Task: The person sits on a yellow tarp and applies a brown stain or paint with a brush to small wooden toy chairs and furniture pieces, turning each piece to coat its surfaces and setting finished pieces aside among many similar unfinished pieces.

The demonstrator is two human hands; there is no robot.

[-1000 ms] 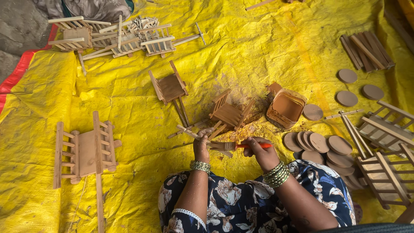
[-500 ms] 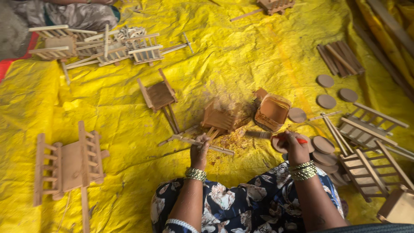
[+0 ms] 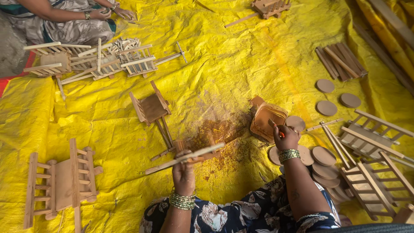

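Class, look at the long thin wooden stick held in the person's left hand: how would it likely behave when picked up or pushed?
The wooden stick in the left hand looks slender, so probably light and easily snapped. It stays straight past the grip: likely stiff. Its edges seem flat, so pushed it should slide rather than roll.

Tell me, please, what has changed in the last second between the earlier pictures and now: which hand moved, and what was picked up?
The right hand left the work in front of the person and reached right to the brown container, carrying its small red-handled tool. The left hand now holds a long wooden stick lifted over the stained patch. The small wooden carts and round discs stayed in place on the yellow sheet.
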